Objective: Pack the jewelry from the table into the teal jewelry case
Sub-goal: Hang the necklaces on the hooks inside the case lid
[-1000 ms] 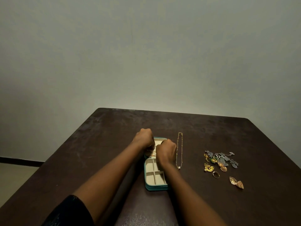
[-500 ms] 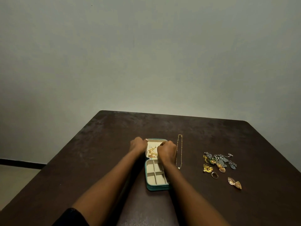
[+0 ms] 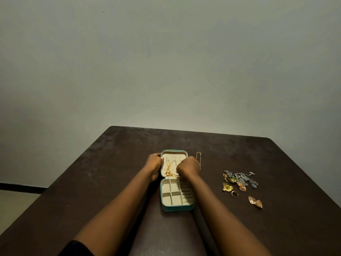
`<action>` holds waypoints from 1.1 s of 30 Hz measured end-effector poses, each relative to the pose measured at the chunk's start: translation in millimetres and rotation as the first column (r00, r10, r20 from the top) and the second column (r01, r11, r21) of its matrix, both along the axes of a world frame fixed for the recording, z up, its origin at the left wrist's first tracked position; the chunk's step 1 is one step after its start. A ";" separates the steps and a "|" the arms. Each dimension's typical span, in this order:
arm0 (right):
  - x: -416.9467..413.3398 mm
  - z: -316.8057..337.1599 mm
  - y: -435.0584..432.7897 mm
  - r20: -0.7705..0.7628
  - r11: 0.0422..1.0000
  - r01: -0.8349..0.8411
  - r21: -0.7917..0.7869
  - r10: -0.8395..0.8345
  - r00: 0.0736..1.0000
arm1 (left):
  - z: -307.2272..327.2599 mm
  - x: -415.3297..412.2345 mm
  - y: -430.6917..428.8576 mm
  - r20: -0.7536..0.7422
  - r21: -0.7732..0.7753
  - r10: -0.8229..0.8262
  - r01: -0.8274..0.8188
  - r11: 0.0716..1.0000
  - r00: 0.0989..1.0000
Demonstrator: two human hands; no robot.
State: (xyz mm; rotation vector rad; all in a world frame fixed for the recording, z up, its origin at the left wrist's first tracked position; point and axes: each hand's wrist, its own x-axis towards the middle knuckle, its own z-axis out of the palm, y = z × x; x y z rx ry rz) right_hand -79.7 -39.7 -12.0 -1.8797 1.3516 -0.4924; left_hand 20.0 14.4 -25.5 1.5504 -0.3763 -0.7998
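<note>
The teal jewelry case lies open on the dark table, lid half away from me, cream compartments near me. A gold necklace lies inside the lid half. My left hand grips the lid's left edge. My right hand rests curled on the lid's right side, fingers at the necklace; whether it pinches the chain is hidden. A thin gold chain lies on the table right of the case. Further right lie a pile of silver and gold earrings, a ring and a gold leaf pair.
A plain grey wall stands behind the table's far edge. At the left, the floor and a dark baseboard show beyond the table edge.
My left hand slid from over the lid to its left edge, uncovering the gold necklace inside. The right hand stayed at the lid's right side. The view shifted slightly.
</note>
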 end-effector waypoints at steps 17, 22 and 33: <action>-12.9 2.8 12.1 0.029 0.998 -0.041 -0.056 0.043 0.999 | -14.3 -18.0 15.4 0.103 -0.190 0.038 -0.018 0.982 0.994; -13.9 22.1 9.1 0.163 0.994 -0.065 -0.082 0.078 0.984 | -22.9 -22.5 16.4 0.093 -0.266 0.052 -0.025 0.964 0.994; -23.6 4.1 3.3 -0.028 0.949 -0.147 -0.278 0.145 0.989 | -29.6 -23.5 9.3 0.065 -0.417 0.042 -0.012 0.909 0.997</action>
